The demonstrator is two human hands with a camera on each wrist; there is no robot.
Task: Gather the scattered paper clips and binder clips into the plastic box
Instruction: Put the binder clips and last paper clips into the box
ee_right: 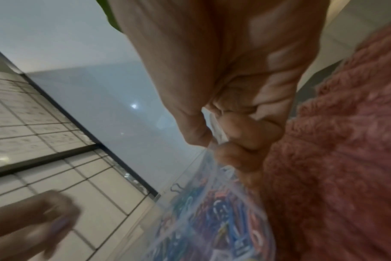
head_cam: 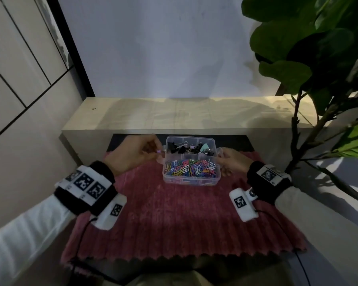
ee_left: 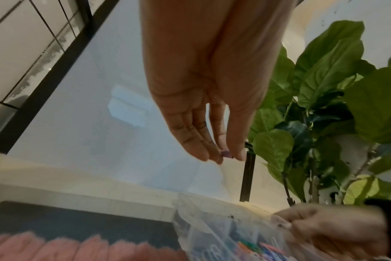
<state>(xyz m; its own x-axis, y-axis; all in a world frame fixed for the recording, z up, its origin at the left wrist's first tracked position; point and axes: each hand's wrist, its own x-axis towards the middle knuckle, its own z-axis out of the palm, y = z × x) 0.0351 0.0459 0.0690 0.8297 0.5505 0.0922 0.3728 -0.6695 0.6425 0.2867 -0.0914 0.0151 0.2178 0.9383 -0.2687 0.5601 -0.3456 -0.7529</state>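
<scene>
A left hand [head_cam: 132,153] pinched a small lilac clip [head_cam: 158,151] between thumb and fingertips [ee_left: 214,155], just beside the left rim of the clear plastic box [head_cam: 191,181], while the right hand [head_cam: 229,162] curled its fingers [ee_right: 248,136] round the tab on the box's right side, steadying it. So each grip was narrow: the left closed on the clip, the right on the box. The box sat on a pink ribbed mat [head_cam: 174,219], its far compartments holding binder clips [head_cam: 182,148], mostly black with one mint, its near compartment heaped with coloured paper clips [head_cam: 191,168]. No loose clips could be made out on the mat, so the task looked close to finished. The lilac clip appeared tiny, light and stiff, likely smooth enough to slip from a loose pinch; a hold on its flat sides seemed the sure one. The box, thin-walled and light, would probably slide on the mat unless held by its side tabs. A pale bench [head_cam: 174,114] ran behind, close to the box's far wall, and a leafy plant [head_cam: 318,58] stood to the right, well clear of both hands. Nothing stood between clip and box but the low rim; the dividers meant the drop needed aiming at the far section
</scene>
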